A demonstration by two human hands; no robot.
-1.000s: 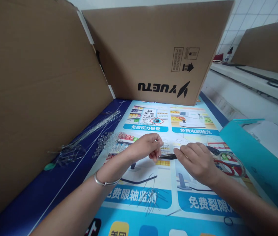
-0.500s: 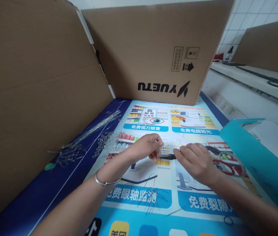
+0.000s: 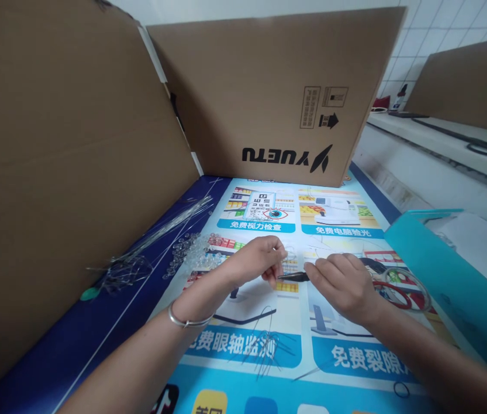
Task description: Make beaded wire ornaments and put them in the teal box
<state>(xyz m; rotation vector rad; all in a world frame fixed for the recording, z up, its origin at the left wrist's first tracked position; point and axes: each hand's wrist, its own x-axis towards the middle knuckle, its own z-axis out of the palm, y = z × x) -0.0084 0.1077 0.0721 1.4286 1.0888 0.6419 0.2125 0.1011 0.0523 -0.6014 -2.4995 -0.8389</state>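
Pinched in the right hand (image 3: pixel 342 284) is a dark pointed tool (image 3: pixel 294 276), tip aimed at the left hand (image 3: pixel 258 260) whose fingertips are closed on something too tiny to make out, both hovering over the printed poster (image 3: pixel 338 221)

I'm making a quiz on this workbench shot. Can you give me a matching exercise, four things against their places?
1 dark tool
2 clear beads
3 red scissors
4 cardboard box

a behind the right hand
b at the far end of the poster mat
c between both hands
d beyond the left hand

Pairs: 1-c, 2-d, 3-a, 4-b
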